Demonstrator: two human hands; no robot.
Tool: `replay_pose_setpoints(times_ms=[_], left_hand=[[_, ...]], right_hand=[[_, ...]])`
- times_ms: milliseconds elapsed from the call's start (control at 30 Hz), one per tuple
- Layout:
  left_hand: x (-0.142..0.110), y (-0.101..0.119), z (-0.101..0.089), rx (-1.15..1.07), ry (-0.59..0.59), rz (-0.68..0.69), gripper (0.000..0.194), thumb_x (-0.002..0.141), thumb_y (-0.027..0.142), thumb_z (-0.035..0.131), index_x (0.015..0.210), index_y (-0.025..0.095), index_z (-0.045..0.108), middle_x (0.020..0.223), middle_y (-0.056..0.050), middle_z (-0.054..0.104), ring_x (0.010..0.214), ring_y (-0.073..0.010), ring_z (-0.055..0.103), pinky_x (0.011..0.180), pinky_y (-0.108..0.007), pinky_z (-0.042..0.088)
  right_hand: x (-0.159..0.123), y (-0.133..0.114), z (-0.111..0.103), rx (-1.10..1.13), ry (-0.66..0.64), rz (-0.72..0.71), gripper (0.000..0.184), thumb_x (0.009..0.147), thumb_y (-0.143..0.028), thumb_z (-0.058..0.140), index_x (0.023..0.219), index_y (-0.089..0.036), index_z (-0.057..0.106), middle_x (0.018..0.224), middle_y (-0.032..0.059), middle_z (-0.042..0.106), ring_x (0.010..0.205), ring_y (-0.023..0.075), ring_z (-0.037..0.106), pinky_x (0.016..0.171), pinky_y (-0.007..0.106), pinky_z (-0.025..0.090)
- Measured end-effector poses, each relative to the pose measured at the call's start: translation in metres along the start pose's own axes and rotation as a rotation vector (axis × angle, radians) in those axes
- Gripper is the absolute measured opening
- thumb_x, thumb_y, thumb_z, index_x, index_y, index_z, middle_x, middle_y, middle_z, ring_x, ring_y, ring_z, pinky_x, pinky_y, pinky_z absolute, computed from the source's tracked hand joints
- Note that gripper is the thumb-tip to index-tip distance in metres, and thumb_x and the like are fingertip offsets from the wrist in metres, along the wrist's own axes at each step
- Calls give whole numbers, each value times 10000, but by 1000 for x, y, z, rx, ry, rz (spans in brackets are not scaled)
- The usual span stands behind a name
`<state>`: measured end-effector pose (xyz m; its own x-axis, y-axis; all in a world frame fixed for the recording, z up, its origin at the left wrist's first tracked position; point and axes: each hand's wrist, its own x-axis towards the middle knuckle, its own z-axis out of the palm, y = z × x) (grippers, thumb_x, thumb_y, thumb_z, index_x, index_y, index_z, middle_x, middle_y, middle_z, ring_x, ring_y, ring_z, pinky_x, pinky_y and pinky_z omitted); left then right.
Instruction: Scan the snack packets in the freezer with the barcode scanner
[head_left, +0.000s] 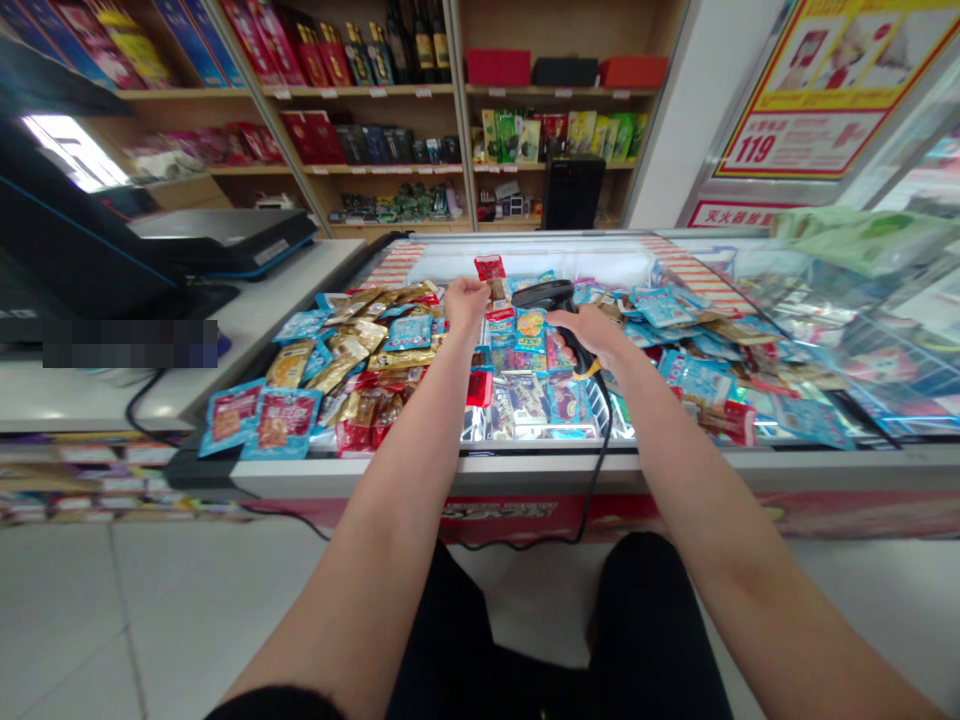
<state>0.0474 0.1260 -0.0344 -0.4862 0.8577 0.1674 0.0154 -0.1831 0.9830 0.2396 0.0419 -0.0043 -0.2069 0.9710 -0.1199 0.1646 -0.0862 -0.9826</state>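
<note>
My right hand grips the handle of a black handheld barcode scanner, whose head points left toward my left hand. My left hand is raised over the heap, its fingers closed on a small red-topped snack packet. The packet's lower part is partly hidden by my fingers. Below both hands, many blue, gold and red foil snack packets lie heaped inside an open chest freezer. A black scanner cord hangs down over the freezer's front rim.
A white counter with a black checkout terminal stands to the left. Wooden shelves of boxes and bottles rise behind the freezer. Sliding glass panels cover the right side of the freezer.
</note>
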Motion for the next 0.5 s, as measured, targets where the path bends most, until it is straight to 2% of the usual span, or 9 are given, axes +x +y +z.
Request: replay_pose_setpoints(times_ms=[233, 367, 500], left_hand=[[-12, -4, 11, -94, -81, -67, 140, 668, 108, 623, 769, 166, 546, 596, 45, 563, 563, -102, 580, 628, -248, 511], [-28, -2, 28, -79, -162, -129, 216, 661, 93, 646, 860, 156, 591, 558, 50, 575, 569, -114, 620, 644, -257, 525], [-51, 3, 54, -80, -261, -175, 205, 654, 87, 687, 830, 156, 607, 545, 35, 597, 590, -144, 658, 668, -286, 549]], right_hand=[[2, 7, -10, 83, 33, 14, 199, 831, -251, 605, 673, -190, 501, 489, -7, 531, 341, 112, 445, 305, 230, 356], [-8, 10, -29, 136, 88, 21, 185, 824, -269, 616, 694, -184, 516, 487, -7, 537, 344, 110, 450, 313, 226, 360], [-28, 9, -56, 154, 183, 54, 199, 831, -266, 599, 672, -171, 527, 484, 5, 537, 340, 114, 457, 316, 235, 377]])
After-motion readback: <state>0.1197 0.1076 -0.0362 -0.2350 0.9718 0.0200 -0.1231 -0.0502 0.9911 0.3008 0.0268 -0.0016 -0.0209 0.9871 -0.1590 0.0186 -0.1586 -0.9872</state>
